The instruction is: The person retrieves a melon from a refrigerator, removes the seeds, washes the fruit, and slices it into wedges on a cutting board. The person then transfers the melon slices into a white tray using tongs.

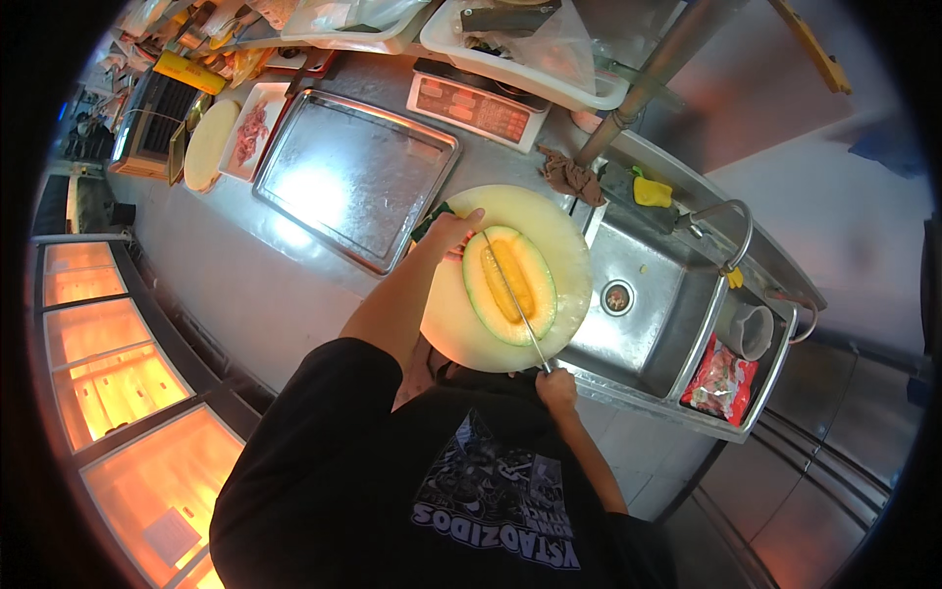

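Note:
A halved melon (541, 283) lies cut side up on a round, pale cutting board (567, 221), its orange flesh and seed cavity showing. My right hand (559, 390) grips the handle of a kitchen knife (524, 316) at the board's near edge. The blade lies lengthwise over the melon's cut face; how deep it sits I cannot tell. At the melon's far left end is my left hand (455, 230), fingers extended near the knife tip. Beside that hand, something dark green and a red-striped item are partly covered, and whether the hand holds either is unclear.
A metal tray (353, 177) lies left of the board, with a white tray of raw meat (234, 158) beyond. Behind stands a scale (471, 107). Close on the right is a steel sink (625, 339) with a faucet (743, 228). A brown cloth (570, 177) lies near the pole.

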A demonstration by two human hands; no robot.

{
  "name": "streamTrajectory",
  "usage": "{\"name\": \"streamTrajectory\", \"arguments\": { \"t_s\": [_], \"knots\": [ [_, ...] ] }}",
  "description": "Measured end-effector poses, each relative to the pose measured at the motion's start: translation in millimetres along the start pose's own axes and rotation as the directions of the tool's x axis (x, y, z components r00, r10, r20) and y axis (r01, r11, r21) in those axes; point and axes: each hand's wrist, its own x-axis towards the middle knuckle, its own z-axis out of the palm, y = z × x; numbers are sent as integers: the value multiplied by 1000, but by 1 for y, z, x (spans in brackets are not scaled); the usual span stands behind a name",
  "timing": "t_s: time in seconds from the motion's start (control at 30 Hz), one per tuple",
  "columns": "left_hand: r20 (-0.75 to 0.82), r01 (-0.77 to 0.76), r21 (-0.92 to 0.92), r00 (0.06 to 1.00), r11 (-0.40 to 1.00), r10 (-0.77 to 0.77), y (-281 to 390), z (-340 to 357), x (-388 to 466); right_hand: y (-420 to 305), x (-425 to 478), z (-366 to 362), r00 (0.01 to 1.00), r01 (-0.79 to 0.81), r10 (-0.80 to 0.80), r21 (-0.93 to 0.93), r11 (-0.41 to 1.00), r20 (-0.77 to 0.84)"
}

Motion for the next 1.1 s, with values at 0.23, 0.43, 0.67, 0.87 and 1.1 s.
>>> {"name": "streamTrajectory", "arguments": {
  "t_s": [0.23, 0.43, 0.67, 0.87, 1.1],
  "knots": [
    [-60, 11, 79, 998, 997, -6, -25, 1, 29, 0, -1, 7, 997, -16, 13, -41, 999, -72],
    [-15, -41, 128, 999, 991, 43, -28, -4, 43, -8, 7, 1, 995, -89, 90, -52, 995, 32],
    [2, -33, 130, 999, 991, 33, -35, 1, 46, -3, 12, 8, 992, -116, 119, -65, 991, 45],
    [121, 113, 40, 986, 993, -117, -20, -7, -15, 1, 1, -5, 999, -30, 29, -52, 998, -20],
    [95, 71, 55, 993, 996, -76, -19, -3, -10, 13, 11, 13, 1000, -15, 15, -23, 1000, 1]
  ]
}}
